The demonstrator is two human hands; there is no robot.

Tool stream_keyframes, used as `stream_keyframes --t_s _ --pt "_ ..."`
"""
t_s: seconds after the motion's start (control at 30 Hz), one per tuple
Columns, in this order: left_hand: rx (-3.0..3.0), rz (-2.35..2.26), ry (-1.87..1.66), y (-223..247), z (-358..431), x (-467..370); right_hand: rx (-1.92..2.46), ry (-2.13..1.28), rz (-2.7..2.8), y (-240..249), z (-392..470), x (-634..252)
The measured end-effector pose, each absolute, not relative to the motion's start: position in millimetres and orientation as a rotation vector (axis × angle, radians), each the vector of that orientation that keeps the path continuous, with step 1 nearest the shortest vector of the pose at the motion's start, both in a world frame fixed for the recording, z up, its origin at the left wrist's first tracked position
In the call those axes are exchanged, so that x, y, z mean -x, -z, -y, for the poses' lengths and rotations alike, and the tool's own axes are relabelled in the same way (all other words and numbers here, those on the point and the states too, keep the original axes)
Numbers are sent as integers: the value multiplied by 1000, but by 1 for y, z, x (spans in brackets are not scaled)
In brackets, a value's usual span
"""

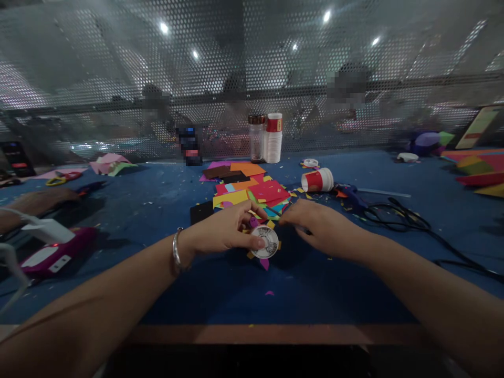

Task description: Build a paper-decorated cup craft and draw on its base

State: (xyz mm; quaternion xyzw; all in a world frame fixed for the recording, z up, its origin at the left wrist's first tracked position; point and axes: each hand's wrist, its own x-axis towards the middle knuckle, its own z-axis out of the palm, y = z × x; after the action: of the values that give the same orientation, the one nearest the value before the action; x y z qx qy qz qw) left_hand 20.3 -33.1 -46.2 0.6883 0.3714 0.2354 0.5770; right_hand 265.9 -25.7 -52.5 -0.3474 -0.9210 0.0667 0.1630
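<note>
My left hand (232, 228), with a silver bracelet at the wrist, grips a white round piece (268, 242) that looks like a cup's base. Its face carries dark line markings, and my thumb presses on it. Yellow and purple paper bits stick out around its rim. Just right of it, my right hand (315, 226) is closed with the fingers bent down. A thin dark object (272, 211) shows at its fingertips, too small to name. Beyond both hands lies a pile of coloured paper (271, 191).
A red-and-white paper cup (315, 181) lies on its side near a blue glue gun (352, 198) with a black cable (409, 223). Stacked cups (273, 144) and a clear bottle (256, 142) stand behind. At left are a magenta power strip (59, 252) and another person's arm (35, 207).
</note>
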Motion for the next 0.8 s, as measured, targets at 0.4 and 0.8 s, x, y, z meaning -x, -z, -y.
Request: stream_keyframes --t_s 0.4,0.8 --pt "-1682 -975 -807 53 25 -20 994 -86 2723 52 26 -264" --pt "-1631 -1033 -944 49 29 -26 1173 -580 2329 42 34 -253"
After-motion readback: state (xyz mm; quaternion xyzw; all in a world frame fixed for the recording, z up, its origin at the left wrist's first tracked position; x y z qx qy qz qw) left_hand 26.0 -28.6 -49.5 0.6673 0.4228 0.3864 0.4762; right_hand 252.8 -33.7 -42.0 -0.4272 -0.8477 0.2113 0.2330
